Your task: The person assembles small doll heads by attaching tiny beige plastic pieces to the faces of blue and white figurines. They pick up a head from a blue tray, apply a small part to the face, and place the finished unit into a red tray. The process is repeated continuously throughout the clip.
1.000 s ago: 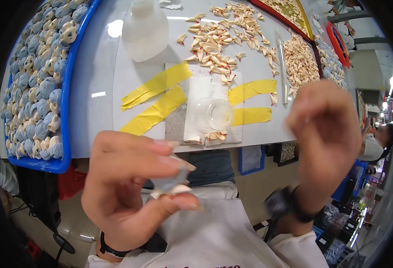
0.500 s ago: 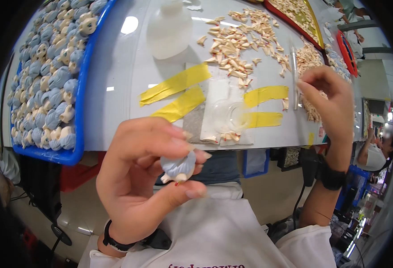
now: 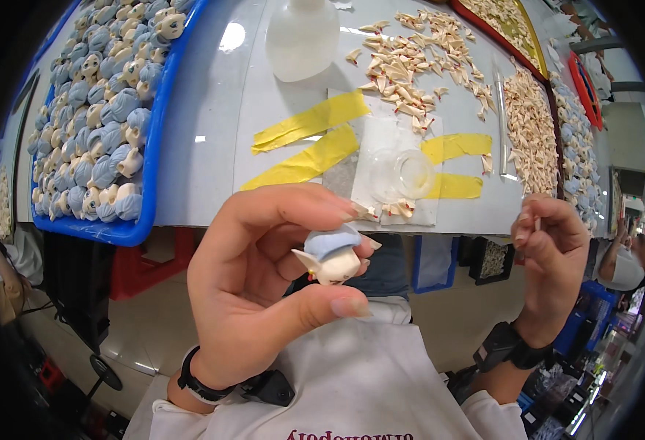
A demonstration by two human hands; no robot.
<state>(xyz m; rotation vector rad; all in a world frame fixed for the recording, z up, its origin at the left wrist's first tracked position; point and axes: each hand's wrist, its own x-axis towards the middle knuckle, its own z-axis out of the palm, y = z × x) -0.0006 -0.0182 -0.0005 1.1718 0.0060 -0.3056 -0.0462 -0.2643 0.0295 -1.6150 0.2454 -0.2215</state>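
Between the thumb and fingers of my left hand (image 3: 264, 271) is a small doll head (image 3: 333, 257) with light-blue hair, held above my lap near the table's edge. A pointed ear with a tiny red spot sticks out from its left side, and part of the face shows below the hair. My right hand (image 3: 554, 249) is closed in a pinch at the table's front right edge. A small pale piece (image 3: 537, 223) shows at its fingertips, too small to tell its kind.
A blue tray (image 3: 150, 176) of doll heads stands at the left. Loose ear pieces (image 3: 403, 73) lie mid-table, more (image 3: 529, 125) at the right. Yellow tape (image 3: 311, 121), a clear round dish (image 3: 402, 176), a translucent bottle (image 3: 302, 40) and a metal rod (image 3: 501, 121) are nearby.
My right hand has come down from beside the metal rod to the table's front edge, its fingers pinched. In my left hand the doll head has turned, showing its ear and face.
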